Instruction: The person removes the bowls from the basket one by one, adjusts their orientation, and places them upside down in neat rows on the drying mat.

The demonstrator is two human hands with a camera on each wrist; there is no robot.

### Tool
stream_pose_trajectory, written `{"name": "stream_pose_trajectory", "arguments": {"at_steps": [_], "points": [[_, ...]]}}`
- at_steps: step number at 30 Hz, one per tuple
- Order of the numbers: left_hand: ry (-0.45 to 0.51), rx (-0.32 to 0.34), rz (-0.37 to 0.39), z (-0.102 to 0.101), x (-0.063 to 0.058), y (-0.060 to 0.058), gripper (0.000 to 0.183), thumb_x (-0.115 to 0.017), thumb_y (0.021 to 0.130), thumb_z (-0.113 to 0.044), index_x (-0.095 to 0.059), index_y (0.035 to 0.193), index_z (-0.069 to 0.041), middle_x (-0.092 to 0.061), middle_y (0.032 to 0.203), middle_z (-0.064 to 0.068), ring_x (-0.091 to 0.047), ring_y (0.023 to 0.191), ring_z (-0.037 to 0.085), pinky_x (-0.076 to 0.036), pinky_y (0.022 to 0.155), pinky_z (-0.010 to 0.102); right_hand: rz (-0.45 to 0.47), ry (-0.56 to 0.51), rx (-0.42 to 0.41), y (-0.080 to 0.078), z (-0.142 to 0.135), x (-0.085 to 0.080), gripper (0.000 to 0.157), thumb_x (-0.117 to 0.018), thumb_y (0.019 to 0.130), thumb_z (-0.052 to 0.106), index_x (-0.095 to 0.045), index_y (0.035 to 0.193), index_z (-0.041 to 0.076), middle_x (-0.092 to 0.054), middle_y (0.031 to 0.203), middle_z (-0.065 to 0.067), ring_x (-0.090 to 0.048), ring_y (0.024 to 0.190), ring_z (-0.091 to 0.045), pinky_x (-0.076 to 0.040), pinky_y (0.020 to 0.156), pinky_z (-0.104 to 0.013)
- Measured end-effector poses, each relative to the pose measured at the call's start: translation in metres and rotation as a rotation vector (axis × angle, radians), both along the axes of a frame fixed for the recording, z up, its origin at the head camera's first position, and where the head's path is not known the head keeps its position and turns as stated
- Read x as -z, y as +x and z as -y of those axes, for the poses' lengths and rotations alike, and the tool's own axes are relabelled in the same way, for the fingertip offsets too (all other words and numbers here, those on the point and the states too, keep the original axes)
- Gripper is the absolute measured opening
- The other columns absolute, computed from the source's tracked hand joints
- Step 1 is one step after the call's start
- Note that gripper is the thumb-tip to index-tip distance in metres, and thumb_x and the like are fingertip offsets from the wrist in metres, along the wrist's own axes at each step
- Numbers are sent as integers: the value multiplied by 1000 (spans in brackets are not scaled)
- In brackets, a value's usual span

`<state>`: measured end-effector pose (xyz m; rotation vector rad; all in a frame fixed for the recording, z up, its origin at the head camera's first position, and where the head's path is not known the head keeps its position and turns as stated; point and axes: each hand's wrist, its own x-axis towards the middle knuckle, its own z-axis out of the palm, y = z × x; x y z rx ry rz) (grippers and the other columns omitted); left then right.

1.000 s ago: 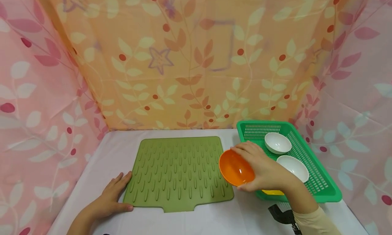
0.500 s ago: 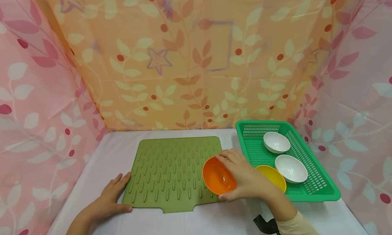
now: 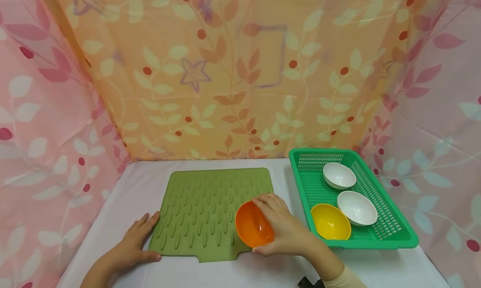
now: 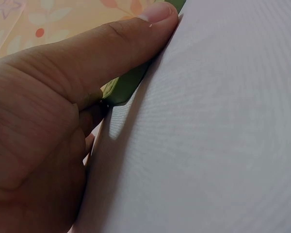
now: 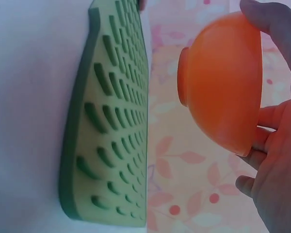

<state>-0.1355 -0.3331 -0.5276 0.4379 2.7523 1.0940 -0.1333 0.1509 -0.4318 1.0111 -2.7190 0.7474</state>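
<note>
An orange bowl (image 3: 252,226) is gripped at its rim by my right hand (image 3: 282,227), thumb on the near side and fingers on the far side. The bowl is held above the green drying mat (image 3: 210,213), over its front right part; the right wrist view shows a gap between the bowl's foot (image 5: 183,76) and the ridged mat (image 5: 121,121). My left hand (image 3: 131,242) rests at the mat's left edge with fingers straight. In the left wrist view its thumb (image 4: 131,46) lies along the mat's edge.
A green basket (image 3: 300,188) stands on the right, holding a yellow bowl (image 3: 330,222) and two white bowls (image 3: 339,175). Part of a black object (image 3: 310,283) shows at the bottom edge, near the right forearm. Floral cloth (image 3: 225,71) hangs behind and on both sides of the white table.
My right hand has carried the orange bowl leftward and toward me, from the mat's right edge to over the mat. The yellow bowl has come into full view. The left hand stays put.
</note>
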Motion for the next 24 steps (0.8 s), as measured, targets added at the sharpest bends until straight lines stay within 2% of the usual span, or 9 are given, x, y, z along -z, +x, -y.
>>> {"name": "stream_pose_trajectory", "arguments": {"at_steps": [4, 9, 17, 24], "points": [[-1, -2, -6, 1, 0, 1, 121, -91, 67, -49, -26, 164, -17, -16, 168, 26, -1, 149, 60, 0, 112, 79, 13, -33, -23, 0, 6, 6, 110, -92, 64, 55, -44, 153, 11, -40, 152, 6, -27, 147, -20, -45, 109, -56], [-29, -2, -22, 0, 0, -1, 119, -90, 68, -51, -26, 164, -22, -16, 168, 26, -3, 148, 61, -6, 108, 82, -6, -31, -21, -2, 11, 11, 111, -92, 63, 55, -45, 153, 11, -42, 151, 5, -28, 147, -21, -40, 113, -58], [-1, 3, -14, 0, 2, -1, 120, -91, 67, -48, -27, 164, -19, -16, 168, 26, -2, 149, 59, 0, 112, 79, -50, -28, -17, -5, 15, 16, 112, -90, 63, 60, -44, 153, 12, -43, 151, 3, -30, 146, -22, -32, 119, -57], [-18, 9, -14, 3, 2, -2, 120, -91, 67, -49, -26, 164, -20, -15, 168, 27, -2, 148, 61, -3, 109, 82, -38, -31, -27, -5, 16, 19, 114, -90, 63, 60, -43, 155, 12, -42, 152, 2, -29, 148, -23, -26, 122, -57]]}}
